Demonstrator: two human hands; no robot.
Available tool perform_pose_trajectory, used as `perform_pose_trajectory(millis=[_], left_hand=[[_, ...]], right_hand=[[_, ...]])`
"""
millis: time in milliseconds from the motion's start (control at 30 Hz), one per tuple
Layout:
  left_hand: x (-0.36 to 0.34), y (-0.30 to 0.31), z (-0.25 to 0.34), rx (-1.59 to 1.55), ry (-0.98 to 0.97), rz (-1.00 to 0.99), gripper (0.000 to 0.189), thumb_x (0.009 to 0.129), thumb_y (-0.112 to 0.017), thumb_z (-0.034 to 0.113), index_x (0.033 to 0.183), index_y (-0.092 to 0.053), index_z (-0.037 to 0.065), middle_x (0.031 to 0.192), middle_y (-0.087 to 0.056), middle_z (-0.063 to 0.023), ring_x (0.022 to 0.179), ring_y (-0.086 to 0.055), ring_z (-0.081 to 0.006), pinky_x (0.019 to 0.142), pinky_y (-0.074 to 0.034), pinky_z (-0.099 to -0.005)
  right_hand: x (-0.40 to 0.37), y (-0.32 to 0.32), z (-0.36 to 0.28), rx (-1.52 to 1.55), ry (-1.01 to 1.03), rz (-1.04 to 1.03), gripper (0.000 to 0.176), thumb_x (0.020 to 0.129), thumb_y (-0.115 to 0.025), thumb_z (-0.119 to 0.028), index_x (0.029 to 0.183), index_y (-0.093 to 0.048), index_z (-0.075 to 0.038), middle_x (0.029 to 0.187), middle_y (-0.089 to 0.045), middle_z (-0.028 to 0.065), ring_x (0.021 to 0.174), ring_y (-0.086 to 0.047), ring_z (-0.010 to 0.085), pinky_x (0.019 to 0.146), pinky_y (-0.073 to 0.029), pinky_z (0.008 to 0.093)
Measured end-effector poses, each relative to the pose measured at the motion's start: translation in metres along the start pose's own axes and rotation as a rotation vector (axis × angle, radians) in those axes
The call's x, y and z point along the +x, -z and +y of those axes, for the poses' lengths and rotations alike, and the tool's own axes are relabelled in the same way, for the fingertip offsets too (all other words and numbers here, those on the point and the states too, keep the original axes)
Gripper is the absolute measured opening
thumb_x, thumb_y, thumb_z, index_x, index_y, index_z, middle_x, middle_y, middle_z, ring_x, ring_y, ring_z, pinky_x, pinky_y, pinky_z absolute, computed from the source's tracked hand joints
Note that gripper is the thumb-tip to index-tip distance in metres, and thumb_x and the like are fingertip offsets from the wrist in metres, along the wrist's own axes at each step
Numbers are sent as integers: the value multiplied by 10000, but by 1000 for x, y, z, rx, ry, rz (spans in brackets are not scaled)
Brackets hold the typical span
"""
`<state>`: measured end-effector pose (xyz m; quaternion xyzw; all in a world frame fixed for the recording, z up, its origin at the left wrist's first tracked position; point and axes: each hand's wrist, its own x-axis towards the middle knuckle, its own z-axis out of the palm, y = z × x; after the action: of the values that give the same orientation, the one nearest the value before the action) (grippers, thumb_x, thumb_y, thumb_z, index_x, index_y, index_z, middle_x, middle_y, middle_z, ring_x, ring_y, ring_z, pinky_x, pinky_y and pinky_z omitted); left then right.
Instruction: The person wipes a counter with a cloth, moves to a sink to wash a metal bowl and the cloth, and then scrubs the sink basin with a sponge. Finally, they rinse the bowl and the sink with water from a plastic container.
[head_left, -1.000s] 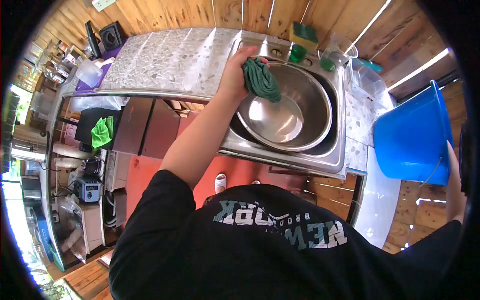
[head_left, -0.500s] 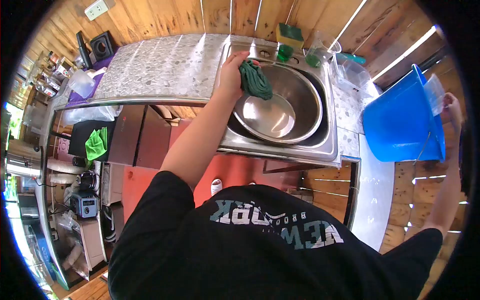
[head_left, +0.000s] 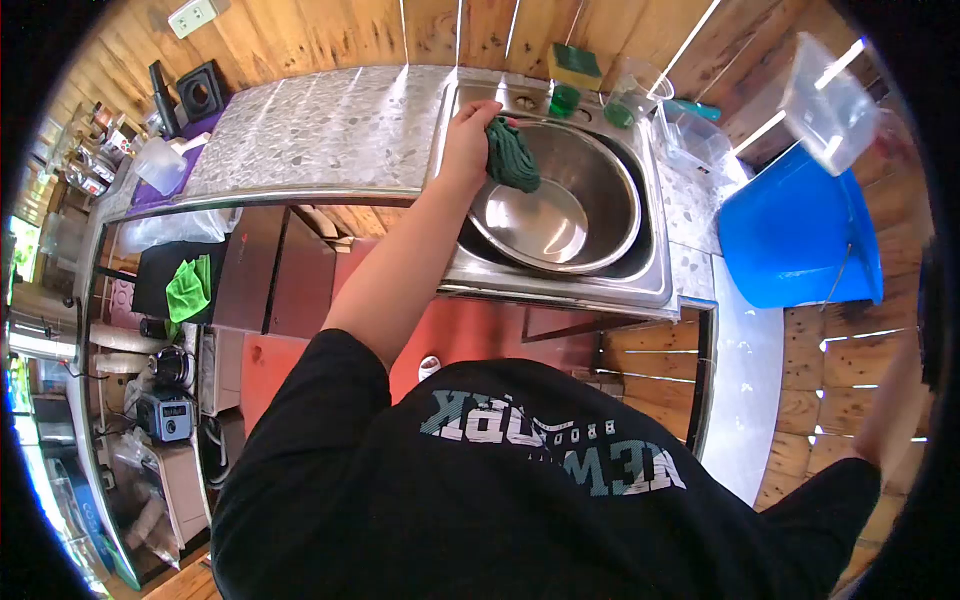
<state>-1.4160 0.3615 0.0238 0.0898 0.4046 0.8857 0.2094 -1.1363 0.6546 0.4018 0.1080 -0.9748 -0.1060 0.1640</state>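
Note:
My left hand (head_left: 468, 145) is closed around a bunched dark green cloth (head_left: 512, 158), held over the left rim of a large steel basin (head_left: 600, 250). The basin sits in the metal sink (head_left: 655, 275), and its inside shines. At the far right, a clear plastic container (head_left: 825, 105) is tilted above the blue bucket (head_left: 790, 240). My right hand (head_left: 890, 135), smeared and dim at the view's edge, grips the container's right side.
Behind the sink stand a sponge (head_left: 574, 66), a green bottle (head_left: 564, 99) and a clear cup (head_left: 632, 95). Another clear tub (head_left: 692, 138) is right of the sink. A speckled countertop (head_left: 310, 130) runs left. A bright green cloth (head_left: 189, 288) hangs below it.
My right hand has raised the clear container from the bucket's rim, up and to the left, above the bucket. My left hand stays over the basin with the cloth.

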Motion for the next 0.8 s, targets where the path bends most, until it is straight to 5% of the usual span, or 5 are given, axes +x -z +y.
perform_pose_trajectory(millis=[100,133,333,567,800], left_hand=[[-2,-1,1,24,-25,14,171,862,-540,139,967,-559,6,790,-632,-147,691,-623,-229,613,-525,-339],[-1,-1,1,-16,-19,0,152,857,-552,114,962,-523,8,739,-624,-146,648,-618,-211,586,-518,-318],[-3,-3,1,-7,-39,19,163,848,-566,114,962,-526,4,744,-623,-146,642,-616,-213,582,-520,-321],[1,-1,-3,1,-43,26,158,836,-579,126,938,-544,10,751,-629,-140,652,-619,-217,592,-513,-325],[4,1,-5,-43,-66,30,133,835,-578,125,916,-551,22,734,-626,-133,642,-618,-223,589,-509,-327]], right_hand=[[-4,-70,-17,548,-308,63,213,785,-546,-5,995,-580,12,942,-595,68,869,-549,162,794,-446,267],[0,-84,-24,164,-72,-49,177,796,-484,37,946,-579,28,951,-601,110,890,-566,196,795,-447,276],[31,-135,-108,3,236,-381,166,757,-481,-3,860,-610,-25,911,-593,131,917,-573,306,827,-463,347],[39,-147,-146,-224,322,-597,140,701,-546,7,808,-605,-60,871,-552,82,902,-570,247,763,-492,339],[43,-146,-147,-279,350,-561,146,699,-555,2,815,-615,-63,868,-548,83,898,-571,243,761,-498,336]])
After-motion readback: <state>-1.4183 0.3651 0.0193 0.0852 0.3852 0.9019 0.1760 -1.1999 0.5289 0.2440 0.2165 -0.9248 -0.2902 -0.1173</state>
